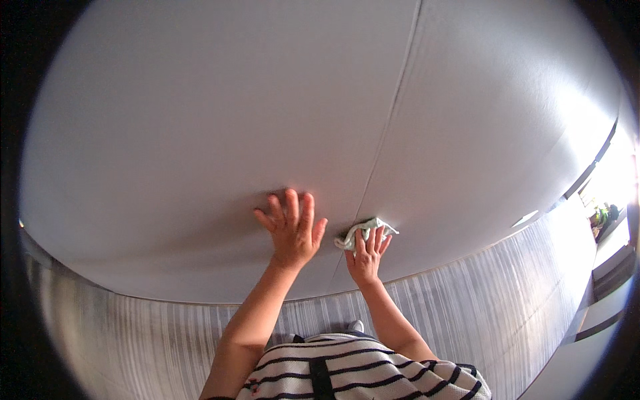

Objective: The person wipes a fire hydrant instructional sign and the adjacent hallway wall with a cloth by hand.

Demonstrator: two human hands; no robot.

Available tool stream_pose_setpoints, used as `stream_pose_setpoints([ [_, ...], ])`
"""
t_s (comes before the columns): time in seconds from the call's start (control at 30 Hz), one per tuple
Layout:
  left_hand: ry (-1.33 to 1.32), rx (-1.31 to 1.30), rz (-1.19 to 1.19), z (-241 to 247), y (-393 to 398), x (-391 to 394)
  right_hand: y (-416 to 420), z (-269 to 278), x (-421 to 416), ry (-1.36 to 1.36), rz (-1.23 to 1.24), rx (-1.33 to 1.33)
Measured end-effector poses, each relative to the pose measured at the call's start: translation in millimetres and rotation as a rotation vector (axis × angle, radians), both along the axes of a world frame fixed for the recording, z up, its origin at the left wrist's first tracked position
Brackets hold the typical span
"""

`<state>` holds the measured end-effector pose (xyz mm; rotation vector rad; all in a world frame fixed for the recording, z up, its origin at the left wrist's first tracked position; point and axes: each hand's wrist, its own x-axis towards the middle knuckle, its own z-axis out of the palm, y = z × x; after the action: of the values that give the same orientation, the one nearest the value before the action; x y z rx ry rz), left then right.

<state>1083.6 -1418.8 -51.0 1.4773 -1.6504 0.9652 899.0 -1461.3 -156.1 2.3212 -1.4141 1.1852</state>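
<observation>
Before me is a broad pale wall point(225, 125) with a thin vertical seam. My left hand point(295, 230) is spread at the wall's lower part, left of the seam, holding nothing; whether the whole palm touches the surface cannot be told. Just right of it, my right hand point(367, 252) presses a crumpled white cloth point(372, 226) against the wall, near the seam's lower end. The cloth sticks out past the fingertips on both sides.
A grey streaked floor point(450, 290) meets the wall's bottom edge. Low on the wall at right is a small pale plate point(525, 218). A green plant point(604, 215) stands by a bright window at far right.
</observation>
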Motion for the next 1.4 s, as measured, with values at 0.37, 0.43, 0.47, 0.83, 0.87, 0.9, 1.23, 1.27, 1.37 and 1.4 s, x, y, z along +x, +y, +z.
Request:
stream_pose_setpoints([
  [0.37, -0.118, -0.095, -0.021, 44.4, -51.9, -95.0, -59.0, 248.6, -67.2, -0.364, 0.008, -0.440],
  [0.43, -0.148, -0.139, 0.048, 40.5, -58.9, -89.5, -64.3, 223.8, -77.8, -0.262, 0.022, -0.425],
  [0.47, -0.157, -0.156, 0.061, 37.1, -62.5, -87.5, -67.5, 194.5, -83.4, -0.221, 0.064, -0.429],
  [0.83, -0.171, -0.249, 0.146, 32.4, -68.6, -96.2, -102.9, 177.6, -164.6, -0.292, -0.035, -0.414],
  [0.87, -0.182, -0.263, 0.152, 30.8, -68.7, -93.6, -101.6, 215.6, -164.4, -0.328, -0.036, -0.424],
  [0.9, -0.192, -0.281, 0.157, 30.6, -68.0, -91.9, -100.0, 239.2, -162.3, -0.363, -0.038, -0.436],
  [1.23, -0.174, -0.256, 0.150, 39.9, -63.3, -92.5, -80.7, 12.6, -179.6, -0.097, -0.010, -0.180],
  [1.27, -0.182, -0.256, 0.171, 38.5, -60.3, -88.5, -68.1, 2.8, -182.7, -0.039, -0.017, -0.073],
  [1.37, -0.154, -0.231, 0.155, 35.8, -59.0, -86.5, -86.5, 40.2, -187.4, -0.205, -0.028, -0.178],
  [1.4, -0.114, -0.242, 0.138, 37.0, -56.2, -90.6, -94.9, 83.3, -183.9, -0.276, -0.053, -0.230],
])
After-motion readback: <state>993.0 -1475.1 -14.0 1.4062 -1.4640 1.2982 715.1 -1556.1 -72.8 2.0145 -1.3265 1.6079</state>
